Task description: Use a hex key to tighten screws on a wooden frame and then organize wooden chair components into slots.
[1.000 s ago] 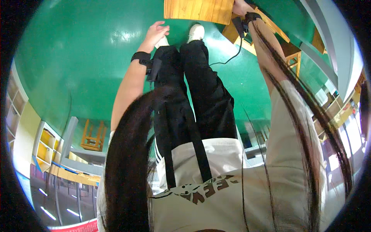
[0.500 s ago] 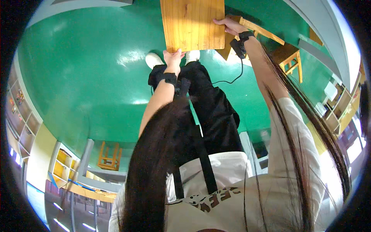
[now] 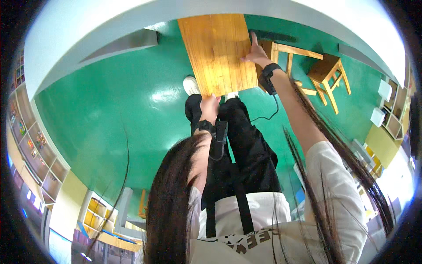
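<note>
Wooden tabletop (image 3: 220, 53), above the green floor (image 3: 110, 114). Left hand (image 3: 210, 104) grips its near edge, fingers curled; right hand (image 3: 254, 53) lies on its right edge, fingers extended. An uneven pull could tilt the tabletop toward the wooden stools (image 3: 325, 72) just right.

A glossy green floor (image 3: 110, 123) spreads out left of the left hand (image 3: 210, 104), catching bright glare. A pale wall (image 3: 88, 35) curves above it. Two small wooden stools (image 3: 327, 72) stand right of the right hand (image 3: 255, 55). Low shelving (image 3: 35, 145) lines the far left, yellow cabinets (image 3: 387, 141) the right.
</note>
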Available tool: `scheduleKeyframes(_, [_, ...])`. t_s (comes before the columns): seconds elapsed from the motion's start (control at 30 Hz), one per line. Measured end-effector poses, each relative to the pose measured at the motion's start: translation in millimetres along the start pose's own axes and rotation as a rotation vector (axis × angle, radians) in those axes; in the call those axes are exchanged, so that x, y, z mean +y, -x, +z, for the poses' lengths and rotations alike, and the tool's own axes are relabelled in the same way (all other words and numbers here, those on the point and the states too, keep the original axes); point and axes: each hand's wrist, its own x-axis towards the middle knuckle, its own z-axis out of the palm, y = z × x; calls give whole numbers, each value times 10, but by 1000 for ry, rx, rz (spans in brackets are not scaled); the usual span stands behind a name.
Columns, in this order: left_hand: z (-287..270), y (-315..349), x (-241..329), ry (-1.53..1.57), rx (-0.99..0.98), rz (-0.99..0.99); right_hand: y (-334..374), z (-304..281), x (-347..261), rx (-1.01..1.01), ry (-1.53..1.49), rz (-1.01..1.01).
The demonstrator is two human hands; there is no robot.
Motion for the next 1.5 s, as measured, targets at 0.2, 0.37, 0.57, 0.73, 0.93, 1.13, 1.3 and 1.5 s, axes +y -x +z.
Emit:
scheduleKeyframes(0.2, [-223,-298,278,-44,-54,101,28,73,67,-165,12,21])
scheduleKeyframes(0.37, [-201,-580,810,-254,-82,205,141,66,114,-184,-519,107])
scheduleKeyframes(0.57, [51,-880,1561,-526,37,289,212,337,100,-209,-702,117])
scheduleKeyframes(0.73, [98,-1143,2108,-506,-130,348,360,502,-219,-235,-954,224])
scheduleKeyframes(0.93, [199,-1494,2459,-520,-40,425,241,641,-488,-159,-1252,40])
scheduleKeyframes(1.13, [115,-1173,2065,-492,-115,443,201,702,-497,-93,-1390,116])
scheduleKeyframes(1.3, [37,-671,1582,-633,-226,-39,219,860,-655,86,-1170,144])
scheduleKeyframes(1.5, [-66,-815,1629,-681,-270,84,310,798,-748,7,-1118,222])
